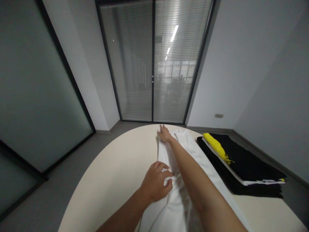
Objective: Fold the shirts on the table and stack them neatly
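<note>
Item: one long white cloth point(193, 145), soft and lightly creased, running from the bottom centre of the frame up to the far rim of a round cream-coloured table point(116, 174). From my remote seat I judge it is laid lengthwise so that its left edge lies within reach of both hands.

Item: right hand point(164, 133), bare, at the cloth's far left corner, fingers stretched toward the rim — probably to hold that end straight. Whether it pinches the fabric I cannot tell.

Item: left hand point(156, 180), bare, at the nearer left edge, lower centre; fingers curved, thumb and forefinger parted, seemingly placed to steady the near stretch. The hands are apart, the right forearm crossing over the cloth.

Item: one stack of folded black fabric point(248, 158), right of frame, a white layer point(256, 183) showing between — set aside, I suppose, to leave working room.

Item: one bright yellow fringed cloth strip point(214, 145), lying along the stack's left side.
</note>
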Motion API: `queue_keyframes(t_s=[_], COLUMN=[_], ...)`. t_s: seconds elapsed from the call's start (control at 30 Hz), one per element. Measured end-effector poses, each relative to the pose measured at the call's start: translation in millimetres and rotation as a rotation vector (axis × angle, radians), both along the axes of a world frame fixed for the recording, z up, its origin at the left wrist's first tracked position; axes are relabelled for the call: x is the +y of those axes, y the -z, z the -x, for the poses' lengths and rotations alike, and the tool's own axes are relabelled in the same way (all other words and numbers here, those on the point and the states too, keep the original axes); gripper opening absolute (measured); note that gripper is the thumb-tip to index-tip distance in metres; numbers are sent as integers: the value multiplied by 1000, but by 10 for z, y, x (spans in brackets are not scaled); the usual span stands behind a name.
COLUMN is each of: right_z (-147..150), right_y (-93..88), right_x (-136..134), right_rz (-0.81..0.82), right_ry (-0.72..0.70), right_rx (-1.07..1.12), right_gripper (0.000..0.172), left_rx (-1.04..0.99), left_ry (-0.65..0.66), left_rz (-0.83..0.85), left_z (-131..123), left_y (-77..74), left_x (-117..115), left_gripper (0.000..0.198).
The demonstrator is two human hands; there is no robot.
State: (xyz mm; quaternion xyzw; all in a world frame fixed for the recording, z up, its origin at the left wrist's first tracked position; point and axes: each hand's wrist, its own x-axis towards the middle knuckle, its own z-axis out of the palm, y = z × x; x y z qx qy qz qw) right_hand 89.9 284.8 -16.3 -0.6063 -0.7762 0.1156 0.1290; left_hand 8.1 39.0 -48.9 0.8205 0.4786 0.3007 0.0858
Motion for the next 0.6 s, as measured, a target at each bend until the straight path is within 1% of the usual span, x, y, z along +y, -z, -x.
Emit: queue_keyframes(t_s=[0.13,0.2,0.27,0.37,0.4,0.53,0.6], right_z=[-236,-372,-492,-604,-621,-615,-601], right_y=[11,17,22,41,55,143,186], right_x=[-56,-115,-179,-273,-302,-395,-412], right_rz=[10,21,41,84,97,99,81], right_ry=[139,227,284,282,264,198,203], right_rx=[8,-2,-14,-13,-8,42,83], right_gripper=[56,53,53,57,54,28,24], left_rx=[70,117,157,200,211,252,260], left_ry=[-123,-165,-190,-187,-180,-147,-132], left_rz=[19,36,57,86,95,112,98], left_z=[-3,-1,8,34,44,66,61], left_y=[-31,-41,-45,-44,-43,-37,-42], left_x=[-11,-16,-20,-23,-22,-17,-17], left_gripper=[36,39,45,54,56,62,60])
